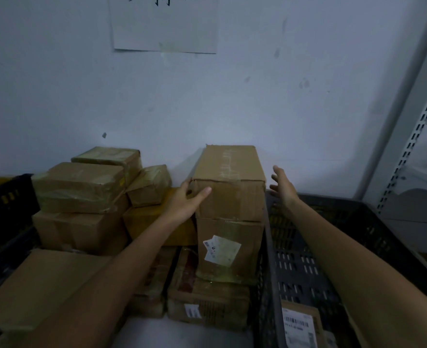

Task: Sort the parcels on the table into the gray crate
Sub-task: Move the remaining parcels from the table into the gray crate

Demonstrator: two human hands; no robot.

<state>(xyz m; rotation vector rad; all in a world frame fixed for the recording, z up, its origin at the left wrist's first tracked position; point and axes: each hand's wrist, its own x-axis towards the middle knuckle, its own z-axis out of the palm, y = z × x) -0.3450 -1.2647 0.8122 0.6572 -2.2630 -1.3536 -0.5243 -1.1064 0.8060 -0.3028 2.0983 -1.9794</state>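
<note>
Left hand [186, 200] spread, pressing left corner of top box [228, 197]; right hand [284, 188] wide, just beside it, not touching. Step, likely: grasp. Next: clamp both sides, lift into gray crate [274, 259].

Pale table top [182, 335], seen as a bare strip at the near edge, just left of the gray crate [270, 247]; the crate stands at the right, and whether it rests on the top or beside it cannot be told. Just beside the crate's left wall lies a flat brown parcel [207, 300] with a small white label; left of that, a second flat parcel [154, 280]; farther left, well apart from the crate, a wide cardboard box [44, 285] lies flat; behind it, a squat box [82, 233] bears other boxes; a yellowish box [154, 222] sits between the squat box and the crate; farthest from the gray crate, a black crate [4, 209], its footing hidden.
</note>
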